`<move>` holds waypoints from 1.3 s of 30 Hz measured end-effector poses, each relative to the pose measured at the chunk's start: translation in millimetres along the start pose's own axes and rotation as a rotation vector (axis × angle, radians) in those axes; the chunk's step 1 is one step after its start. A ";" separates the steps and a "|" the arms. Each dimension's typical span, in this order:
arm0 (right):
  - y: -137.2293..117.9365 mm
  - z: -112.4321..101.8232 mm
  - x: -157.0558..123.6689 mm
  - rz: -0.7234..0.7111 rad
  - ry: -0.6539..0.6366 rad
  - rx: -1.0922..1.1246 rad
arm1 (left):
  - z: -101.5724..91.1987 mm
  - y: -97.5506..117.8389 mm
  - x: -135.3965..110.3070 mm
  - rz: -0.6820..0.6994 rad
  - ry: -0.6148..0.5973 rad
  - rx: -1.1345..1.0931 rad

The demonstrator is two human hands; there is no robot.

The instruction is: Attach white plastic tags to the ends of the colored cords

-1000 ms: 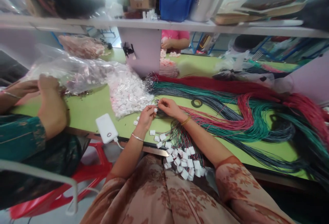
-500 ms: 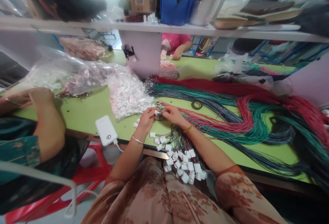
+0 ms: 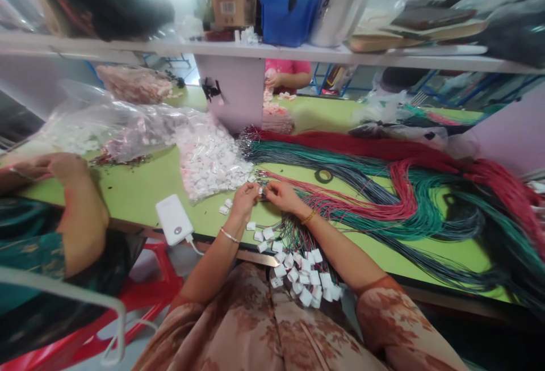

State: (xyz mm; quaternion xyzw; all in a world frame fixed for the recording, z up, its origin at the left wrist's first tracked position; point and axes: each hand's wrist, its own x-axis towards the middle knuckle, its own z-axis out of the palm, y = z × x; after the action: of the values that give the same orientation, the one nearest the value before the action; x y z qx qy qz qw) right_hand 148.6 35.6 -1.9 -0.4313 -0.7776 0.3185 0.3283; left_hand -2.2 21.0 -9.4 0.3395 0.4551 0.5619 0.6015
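My left hand [image 3: 246,199] pinches a small white connector housing [image 3: 260,190] above the green table. Close beside it, my right hand [image 3: 283,196] has thumb and forefinger pressed together at the connector, apparently on a thin wire end that is too small to make out clearly. Red wires [image 3: 340,199] and green wires [image 3: 361,222] run from under my right hand toward the right. Several white connectors with wires attached [image 3: 306,274] hang in a cluster over the table's front edge, below my wrists. A few loose white connectors [image 3: 226,207] lie left of my left hand.
A clear bag of white connectors [image 3: 215,161] lies behind my left hand. A white power bank [image 3: 174,219] with a cable sits at the front edge. A roll of black tape [image 3: 323,175] rests among the wires. A co-worker's arm [image 3: 76,189] is at the left.
My two hands stay close together with the white connector, their fingers shifting slightly. Across the table, a co-worker's hand has lifted and moved left. The whole view has shifted a little.
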 end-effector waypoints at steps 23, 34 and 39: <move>25.1 -46.3 34.0 0.168 -0.050 -0.711 | -3.2 9.3 -2.6 -0.079 -0.016 0.044; 33.6 -23.7 49.2 0.073 -0.108 -0.541 | -1.2 12.1 -4.7 -0.101 -0.037 0.024; 33.7 -21.8 53.3 0.052 -0.062 -0.452 | -1.0 13.9 -6.0 -0.100 -0.035 0.015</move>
State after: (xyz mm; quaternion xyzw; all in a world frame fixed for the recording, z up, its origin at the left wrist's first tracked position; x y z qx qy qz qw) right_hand 159.3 101.4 -2.9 -0.5041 -0.8275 0.1575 0.1908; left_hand -7.9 16.9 4.0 0.3307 0.4653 0.5216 0.6341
